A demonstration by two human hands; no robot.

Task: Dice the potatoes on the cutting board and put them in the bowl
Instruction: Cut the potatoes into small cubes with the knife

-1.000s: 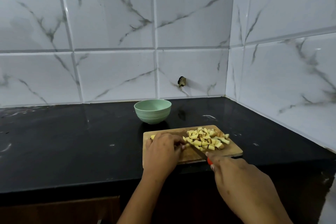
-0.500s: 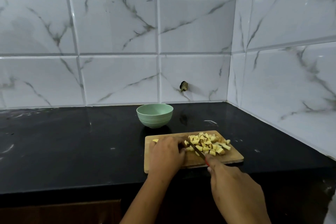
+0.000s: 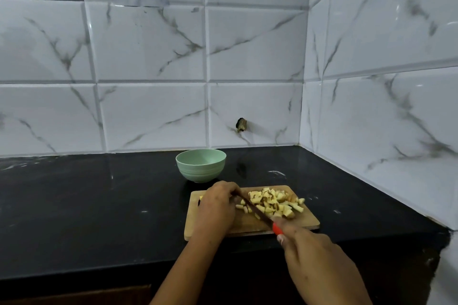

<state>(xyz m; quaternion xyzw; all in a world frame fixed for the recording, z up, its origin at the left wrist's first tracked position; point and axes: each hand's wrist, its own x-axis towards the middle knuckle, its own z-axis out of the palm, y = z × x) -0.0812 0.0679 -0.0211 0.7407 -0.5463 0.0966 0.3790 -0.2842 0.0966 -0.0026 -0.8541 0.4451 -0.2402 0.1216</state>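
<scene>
A wooden cutting board [image 3: 306, 223] lies on the black counter near its front edge. A heap of pale yellow diced potato [image 3: 275, 203] covers the board's right half. My right hand [image 3: 317, 257] grips a knife [image 3: 255, 210] with a red handle; its blade slants up and left across the edge of the heap. My left hand [image 3: 218, 205] rests curled on the board's left half, its fingertips at the blade's tip; whatever lies under it is hidden. A light green bowl [image 3: 201, 165] stands just behind the board, and I see nothing inside it.
The black counter [image 3: 99, 205] runs left and ends at a tiled corner [image 3: 301, 116] on the right. A small dark stub [image 3: 241, 124] sticks out of the back wall tile behind the bowl. Small white specks dot the counter around the board.
The view has shifted, so the board sits lower in frame. My left hand stays curled on the board, and the knife blade now lies further over the potato pieces.
</scene>
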